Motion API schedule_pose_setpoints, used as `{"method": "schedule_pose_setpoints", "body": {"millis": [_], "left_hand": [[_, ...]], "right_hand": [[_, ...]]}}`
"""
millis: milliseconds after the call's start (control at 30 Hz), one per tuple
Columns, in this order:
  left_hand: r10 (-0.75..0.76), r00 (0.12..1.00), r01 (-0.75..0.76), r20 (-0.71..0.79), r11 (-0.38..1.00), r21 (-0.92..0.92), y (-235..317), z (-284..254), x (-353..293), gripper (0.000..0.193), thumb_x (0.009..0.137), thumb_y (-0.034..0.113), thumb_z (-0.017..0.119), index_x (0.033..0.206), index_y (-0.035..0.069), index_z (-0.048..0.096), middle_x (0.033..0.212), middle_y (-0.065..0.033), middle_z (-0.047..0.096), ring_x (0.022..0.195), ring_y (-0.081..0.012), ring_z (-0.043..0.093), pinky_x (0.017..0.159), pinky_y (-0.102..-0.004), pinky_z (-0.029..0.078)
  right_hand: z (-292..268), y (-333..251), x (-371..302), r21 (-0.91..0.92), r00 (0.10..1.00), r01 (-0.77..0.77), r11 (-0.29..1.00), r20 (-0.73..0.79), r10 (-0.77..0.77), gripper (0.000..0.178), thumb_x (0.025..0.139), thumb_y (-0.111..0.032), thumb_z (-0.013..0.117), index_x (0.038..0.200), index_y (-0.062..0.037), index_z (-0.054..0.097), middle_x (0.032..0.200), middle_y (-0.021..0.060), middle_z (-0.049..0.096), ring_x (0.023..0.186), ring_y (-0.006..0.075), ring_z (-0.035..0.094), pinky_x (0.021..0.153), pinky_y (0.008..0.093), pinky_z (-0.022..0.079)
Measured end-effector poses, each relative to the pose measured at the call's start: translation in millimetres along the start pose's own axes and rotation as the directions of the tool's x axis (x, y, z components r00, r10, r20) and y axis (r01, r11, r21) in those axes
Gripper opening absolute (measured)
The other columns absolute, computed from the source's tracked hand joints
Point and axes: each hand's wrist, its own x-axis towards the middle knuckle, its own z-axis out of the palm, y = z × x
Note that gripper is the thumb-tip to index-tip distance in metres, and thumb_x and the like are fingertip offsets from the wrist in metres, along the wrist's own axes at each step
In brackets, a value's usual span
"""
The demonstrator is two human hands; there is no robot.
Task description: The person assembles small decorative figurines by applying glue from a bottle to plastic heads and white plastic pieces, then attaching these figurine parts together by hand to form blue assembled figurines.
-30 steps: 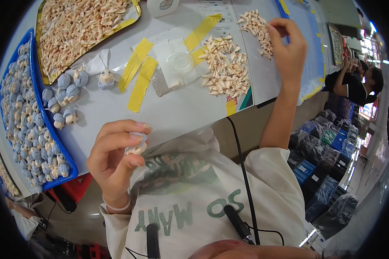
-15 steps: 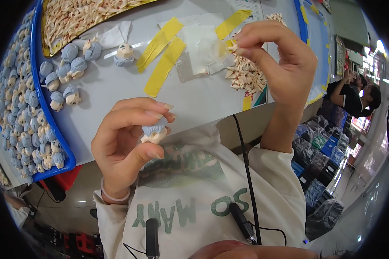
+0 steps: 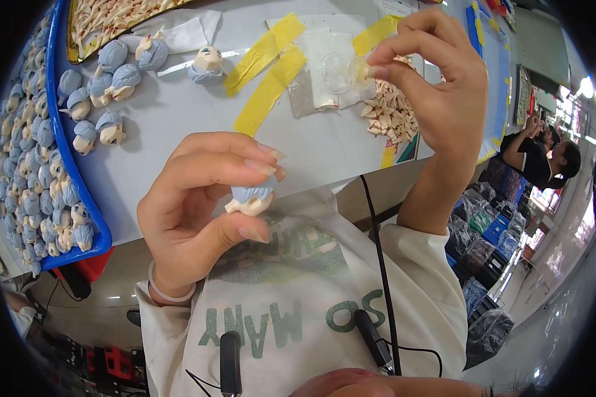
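A black cable (image 3: 383,264) crossed the loose, green-lettered cream shirt (image 3: 314,291) at lower centre; a pale wristband (image 3: 167,298) showed at lower left.

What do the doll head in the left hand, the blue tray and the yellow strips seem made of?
Doll head: probably moulded plastic or vinyl, fairly matte; its hair grooves look cast in.
Blue tray: likely rigid plastic, smooth, with an evenly coloured rim.
Yellow strips: probably adhesive tape, thin and flat; paper or film, I can't tell.

Small doll head (image 3: 251,201), blue-and-cream, held aloft
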Motion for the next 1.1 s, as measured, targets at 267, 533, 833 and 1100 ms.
{"method": "schedule_pose_setpoints", "body": {"millis": [267, 533, 833, 1100], "left_hand": [[-0.014, 1.0, 0.013, -0.005, 0.999, -0.042, -4, 4, -2, 0.046, 0.068, 0.029, 0.073, 0.098, 0.002, 0.05, 0.1, -0.0146, 0.05, 0.082, -0.0226, 0.058, 0.065, -0.0254, 0.051], [0.044, 0.997, -0.023, 0.067, 0.958, -0.285, -9, 9, -3, 0.041, 0.07, 0.002, 0.069, 0.106, -0.008, 0.05, 0.105, -0.0181, 0.05, 0.097, -0.0263, 0.054, 0.084, -0.0331, 0.046], [0.229, 0.971, -0.239, 0.065, 0.932, 0.274, -2, 9, -8, 0.035, 0.063, -0.002, 0.071, 0.095, -0.006, 0.058, 0.102, -0.0184, 0.053, 0.089, -0.0235, 0.058, 0.072, -0.0277, 0.052], [0.444, 0.895, -0.413, 0.048, 0.78, 0.471, -4, 24, -11, 0.038, 0.057, -0.01, 0.072, 0.093, -0.002, 0.062, 0.087, -0.0126, 0.054, 0.078, -0.0232, 0.061, 0.063, -0.0266, 0.052]], "right_hand": [[28, 8, 4, 0.342, 0.913, 0.363, 0.867, -0.315, -0.259, 0.016, 0.063, 0.003, 0.065, 0.078, -0.0009, 0.061, 0.075, 0.0056, 0.053, 0.074, 0.0171, 0.051, 0.068, 0.0263, 0.04], [23, -42, -37, 0.672, 0.973, 0.125, 0.73, -0.228, 0.043, 0.022, 0.057, -0.01, 0.075, 0.066, -0.0029, 0.056, 0.071, 0.0065, 0.048, 0.063, 0.0133, 0.044, 0.056, 0.0221, 0.032], [28, -59, -46, 0.691, 0.996, -0.032, 0.722, -0.035, 0.077, 0.02, 0.057, -0.007, 0.075, 0.069, -0.0041, 0.06, 0.071, 0.0062, 0.051, 0.063, 0.0139, 0.046, 0.055, 0.0239, 0.034], [31, -62, -51, 0.617, 0.982, 0.138, 0.775, -0.187, -0.026, 0.019, 0.054, 0.004, 0.07, 0.069, -0.0053, 0.061, 0.068, 0.0054, 0.055, 0.062, 0.017, 0.05, 0.055, 0.0256, 0.038]]}}
